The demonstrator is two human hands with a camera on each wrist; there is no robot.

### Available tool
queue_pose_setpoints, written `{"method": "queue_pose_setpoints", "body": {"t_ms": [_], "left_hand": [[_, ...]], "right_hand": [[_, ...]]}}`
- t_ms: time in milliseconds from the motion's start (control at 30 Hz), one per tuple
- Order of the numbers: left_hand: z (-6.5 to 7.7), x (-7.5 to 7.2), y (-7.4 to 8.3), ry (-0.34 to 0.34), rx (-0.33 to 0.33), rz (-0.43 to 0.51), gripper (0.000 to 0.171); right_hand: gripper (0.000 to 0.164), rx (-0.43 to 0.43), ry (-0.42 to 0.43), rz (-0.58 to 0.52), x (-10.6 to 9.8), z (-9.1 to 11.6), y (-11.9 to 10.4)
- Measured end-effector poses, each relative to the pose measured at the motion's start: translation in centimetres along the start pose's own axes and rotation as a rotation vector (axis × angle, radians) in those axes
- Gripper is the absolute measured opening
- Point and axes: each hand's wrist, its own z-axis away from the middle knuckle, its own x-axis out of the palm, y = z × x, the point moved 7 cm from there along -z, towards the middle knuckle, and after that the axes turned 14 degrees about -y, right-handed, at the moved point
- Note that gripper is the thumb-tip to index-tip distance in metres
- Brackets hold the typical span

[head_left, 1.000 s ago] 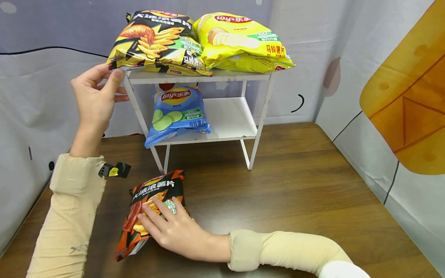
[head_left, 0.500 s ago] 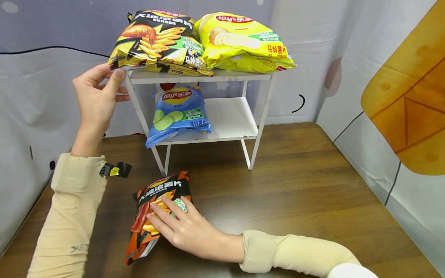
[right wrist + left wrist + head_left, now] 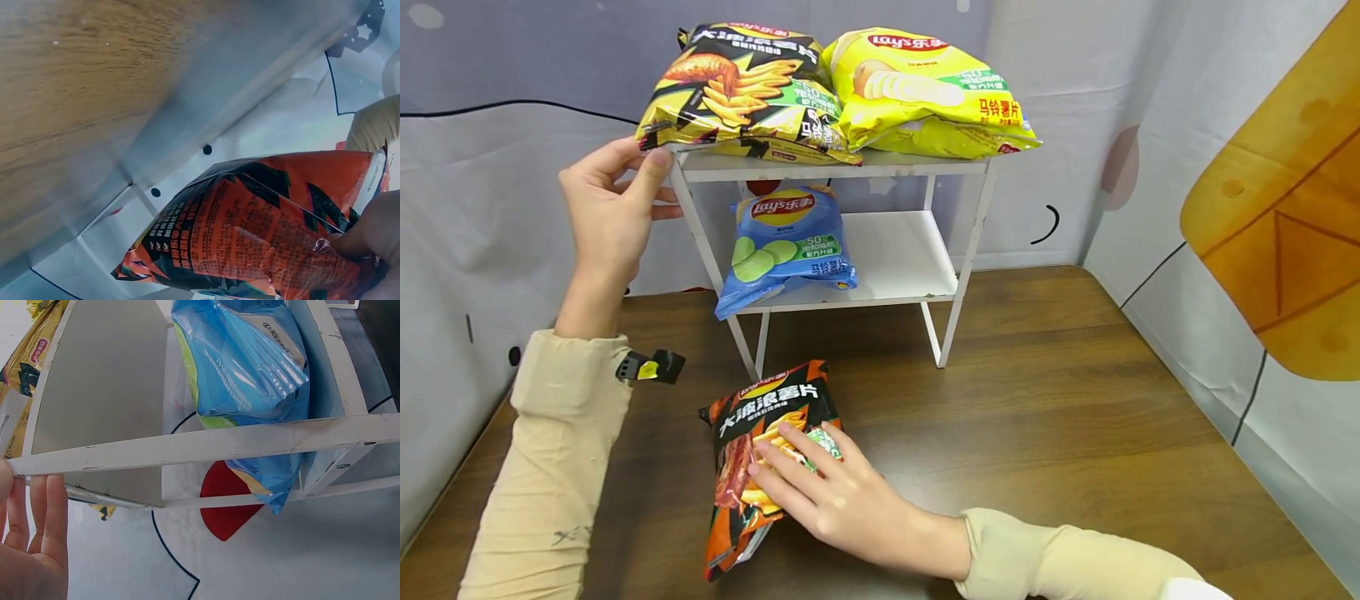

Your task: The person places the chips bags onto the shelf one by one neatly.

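Observation:
At the upper left corner of a white metal shelf rack, my left hand grips the frame with thumb and fingers. The left wrist view shows those fingers against the rack's side bar. Lower in the head view, my right hand holds a black-and-orange bag of potato chips, fingers spread over its printed front. From the right wrist, the bag's orange back shows, with the thumb pressed to that side. The bag appears raised off the table and tilted.
On the rack's top lie a black-and-gold chip bag and a yellow chip bag. A blue chip bag leans on the lower shelf, left side. The rack stands on a brown wooden table before pale curtains.
The right hand has shifted to the right with the black-and-orange chip bag, whose front has turned more toward the head camera. The left hand keeps its place on the rack.

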Motion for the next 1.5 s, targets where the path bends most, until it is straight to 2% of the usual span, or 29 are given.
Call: {"method": "queue_pose_setpoints", "body": {"t_ms": [233, 400, 700, 1000, 1133, 1500], "left_hand": [[0.0, 0.0, 0.0, 0.004, 0.004, 0.007, 0.021], [0.0, 0.0, 0.0, 0.003, -0.002, 0.002, 0.021], [0.0, 0.0, 0.0, -0.001, 0.016, 0.019, 0.019], [0.0, 0.1, 0.0, -0.003, 0.011, 0.027, 0.019], [0.0, 0.1, 0.1, -0.003, 0.011, 0.022, 0.019], [0.0, 0.1, 0.0, -0.003, 0.007, 0.02, 0.02]], "right_hand": [[0.029, -0.007, 0.054, -0.031, -1.6, 1.0, 1.0], [0.026, -0.026, 0.121, -0.064, -3.0, 1.7, 1.8], [0.026, -0.091, 0.25, -0.05, -5.4, 2.7, 3.2], [0.023, -0.102, 0.348, -0.061, -6.9, 3.9, 4.6], [0.02, -0.094, 0.404, -0.041, -7.5, 4.2, 5.7], [0.018, 0.008, 0.475, -0.036, -8.2, 4.5, 8.9]]}}
